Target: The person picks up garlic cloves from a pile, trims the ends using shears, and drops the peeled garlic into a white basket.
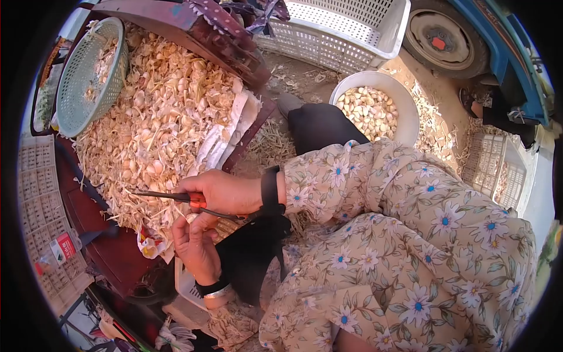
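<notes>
My right hand (220,190) is closed round scissors (193,198) with orange-red handles, their dark blades pointing left over a heap of garlic cloves and dry skins (155,129). Just below it, my left hand (196,246) has its fingertips pinched together around something small and pale, perhaps a garlic clove, which is mostly hidden. The fingers of both hands are close together at the heap's lower edge. Black bands circle both wrists.
A green colander (88,111) rests on the heap's left side. Beyond my right arm stands a white bucket of cloves (407,108). Plastic crates (328,47) are at the top and right (487,167). A wheel (440,38) and another person's foot (467,102) are at upper right.
</notes>
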`<state>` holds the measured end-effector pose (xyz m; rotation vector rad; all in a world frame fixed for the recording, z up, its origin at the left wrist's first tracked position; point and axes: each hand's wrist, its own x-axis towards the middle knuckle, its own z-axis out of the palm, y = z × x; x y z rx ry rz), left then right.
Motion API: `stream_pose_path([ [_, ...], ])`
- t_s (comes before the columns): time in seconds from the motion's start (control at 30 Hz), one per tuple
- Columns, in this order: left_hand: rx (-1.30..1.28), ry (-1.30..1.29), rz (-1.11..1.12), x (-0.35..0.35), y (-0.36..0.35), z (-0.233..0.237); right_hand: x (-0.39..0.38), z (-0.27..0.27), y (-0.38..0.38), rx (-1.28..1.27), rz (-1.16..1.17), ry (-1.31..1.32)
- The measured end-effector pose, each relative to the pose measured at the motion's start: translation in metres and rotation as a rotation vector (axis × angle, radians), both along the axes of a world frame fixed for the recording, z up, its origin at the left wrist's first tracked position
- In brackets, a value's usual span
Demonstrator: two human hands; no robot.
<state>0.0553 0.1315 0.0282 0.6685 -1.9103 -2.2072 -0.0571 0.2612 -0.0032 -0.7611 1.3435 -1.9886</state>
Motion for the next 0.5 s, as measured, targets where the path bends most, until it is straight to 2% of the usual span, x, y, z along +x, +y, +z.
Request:
stream_pose_path([
  [0.03,0.013,-0.015,0.019,0.001,0.005,0.000,-0.002,-0.001,0.001,0.040,0.009,0.075],
  [0.07,0.026,-0.027,0.040,0.003,0.008,0.002,-0.003,0.000,0.002,0.033,0.032,0.078],
  [0.1,0.025,-0.034,-0.029,0.004,0.010,0.005,-0.004,0.000,0.004,0.026,0.057,0.082],
  [0.4,0.021,-0.077,0.068,0.020,0.019,0.001,0.002,-0.009,0.000,0.022,0.193,0.090],
  [0.5,0.004,-0.114,0.028,0.031,0.018,0.000,0.008,-0.004,0.006,0.082,0.259,0.098],
])
